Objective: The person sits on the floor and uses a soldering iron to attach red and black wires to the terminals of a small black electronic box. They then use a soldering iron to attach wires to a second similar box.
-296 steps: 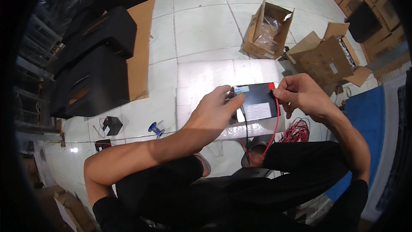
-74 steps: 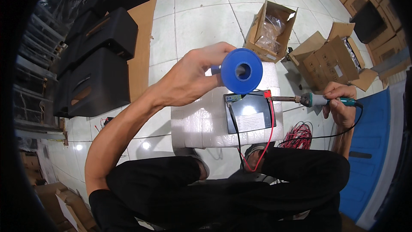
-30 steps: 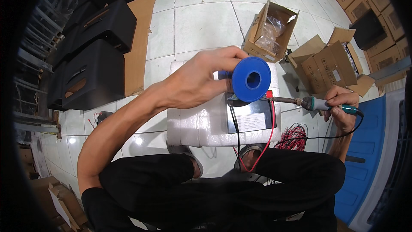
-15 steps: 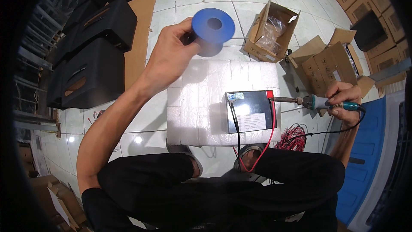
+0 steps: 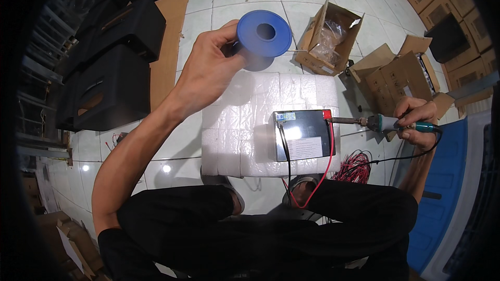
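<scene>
My left hand (image 5: 214, 65) is closed around a blue spool (image 5: 250, 36), raised beyond the far edge of a white foam block (image 5: 234, 140). In my right hand (image 5: 416, 119) is a soldering iron (image 5: 383, 123), its tip at the red terminal corner of a black battery (image 5: 307, 130). The battery lies on the right part of the foam block. A black wire (image 5: 286, 145) runs from its left terminal and a red wire (image 5: 332, 151) from the right one. Both wires hang over the near edge, toward my foot.
A bundle of red and black wires (image 5: 354, 166) lies right of the foam block. Opened cardboard boxes (image 5: 317, 54) stand at the far right, one holding clear plastic. Black cases (image 5: 112, 88) line the left side. A blue panel (image 5: 442, 177) is near my right arm.
My left hand has shifted slightly to the right with the spool, which has tilted a little. The soldering iron stays at the red terminal.
</scene>
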Available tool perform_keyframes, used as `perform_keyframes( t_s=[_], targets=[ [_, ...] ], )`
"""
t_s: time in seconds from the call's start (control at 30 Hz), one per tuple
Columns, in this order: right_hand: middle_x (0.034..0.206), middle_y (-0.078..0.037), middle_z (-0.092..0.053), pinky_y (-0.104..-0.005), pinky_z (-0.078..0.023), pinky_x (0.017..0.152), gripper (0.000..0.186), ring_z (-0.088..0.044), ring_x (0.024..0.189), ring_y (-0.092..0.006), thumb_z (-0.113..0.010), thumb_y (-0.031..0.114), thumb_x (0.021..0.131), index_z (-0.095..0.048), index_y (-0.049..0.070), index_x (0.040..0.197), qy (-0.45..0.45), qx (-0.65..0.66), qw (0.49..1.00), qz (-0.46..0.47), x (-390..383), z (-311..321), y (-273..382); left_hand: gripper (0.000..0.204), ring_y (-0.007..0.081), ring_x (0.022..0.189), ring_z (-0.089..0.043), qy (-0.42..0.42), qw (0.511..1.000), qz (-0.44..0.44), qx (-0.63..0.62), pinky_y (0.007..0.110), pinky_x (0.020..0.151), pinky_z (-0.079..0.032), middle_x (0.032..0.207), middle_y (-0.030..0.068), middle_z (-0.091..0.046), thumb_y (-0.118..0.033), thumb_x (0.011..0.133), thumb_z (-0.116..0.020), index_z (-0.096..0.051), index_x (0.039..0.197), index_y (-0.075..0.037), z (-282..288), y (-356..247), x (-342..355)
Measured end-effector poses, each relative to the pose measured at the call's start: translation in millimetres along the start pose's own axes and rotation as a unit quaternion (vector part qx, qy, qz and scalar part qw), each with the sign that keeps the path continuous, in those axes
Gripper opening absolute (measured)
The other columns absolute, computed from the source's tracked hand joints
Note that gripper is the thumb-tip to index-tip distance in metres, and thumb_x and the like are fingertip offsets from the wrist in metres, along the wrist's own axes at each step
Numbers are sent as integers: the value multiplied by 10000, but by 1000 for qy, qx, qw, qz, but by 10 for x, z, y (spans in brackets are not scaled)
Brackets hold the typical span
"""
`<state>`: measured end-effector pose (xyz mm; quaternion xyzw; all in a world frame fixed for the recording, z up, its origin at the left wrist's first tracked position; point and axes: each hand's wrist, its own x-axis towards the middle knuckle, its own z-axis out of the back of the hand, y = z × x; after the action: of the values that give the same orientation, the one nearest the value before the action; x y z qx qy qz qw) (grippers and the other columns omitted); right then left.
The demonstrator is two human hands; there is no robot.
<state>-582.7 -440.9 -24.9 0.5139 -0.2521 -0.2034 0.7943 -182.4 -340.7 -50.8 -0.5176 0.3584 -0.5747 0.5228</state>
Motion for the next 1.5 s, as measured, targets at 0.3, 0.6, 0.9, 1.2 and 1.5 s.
perform_keyframes(
  t_s=[0.3, 0.6, 0.9, 1.2, 1.5],
  targets=[
    [807, -162, -638, -280, -452, 586, 286, -609, 673, -186, -812, 147, 617, -765, -22, 843, 12, 6, 1000, 9, 47, 37, -24, 222, 120, 971, -557, 14, 1000, -22, 10, 291, 955, -432, 1067, 21, -626, 28, 899, -580, -678, 1097, 44, -13, -4, -15],
    [810, -170, -636, -274, -454, 537, 274, -606, 637, -182, -802, 117, 622, -761, -32, 847, 30, 11, 999, 19, 110, 49, 41, 222, 133, 993, -562, 20, 999, -39, 12, 294, 957, -432, 1108, 32, -630, 30, 893, -581, -683, 1089, 45, -18, 0, -20],
    [808, -173, -636, -285, -431, 570, 277, -598, 659, -188, -797, 111, 614, -763, -23, 854, 44, 3, 998, 39, 135, 66, 21, 234, 134, 1002, -567, 24, 999, -31, 11, 298, 960, -435, 1123, 37, -634, 31, 887, -591, -689, 1100, 29, -8, 0, -17],
    [820, -176, -620, -275, -467, 534, 274, -600, 646, -189, -791, 124, 648, -738, -20, 875, -30, 39, 996, 68, 26, 77, -190, 230, 132, 1003, -570, 26, 999, -28, 7, 292, 952, -443, 1126, 39, -629, 26, 892, -599, -682, 1105, 37, 1, -10, -12],
    [835, -183, -602, -255, -511, 495, 254, -614, 615, -179, -786, 132, 711, -724, -17, 907, -78, 136, 987, 47, -58, 70, -304, 226, 128, 1001, -560, 27, 1000, -8, -4, 289, 958, -441, 1089, 35, -608, 18, 902, -591, -665, 1113, 54, 16, -20, -18]
  ],
)
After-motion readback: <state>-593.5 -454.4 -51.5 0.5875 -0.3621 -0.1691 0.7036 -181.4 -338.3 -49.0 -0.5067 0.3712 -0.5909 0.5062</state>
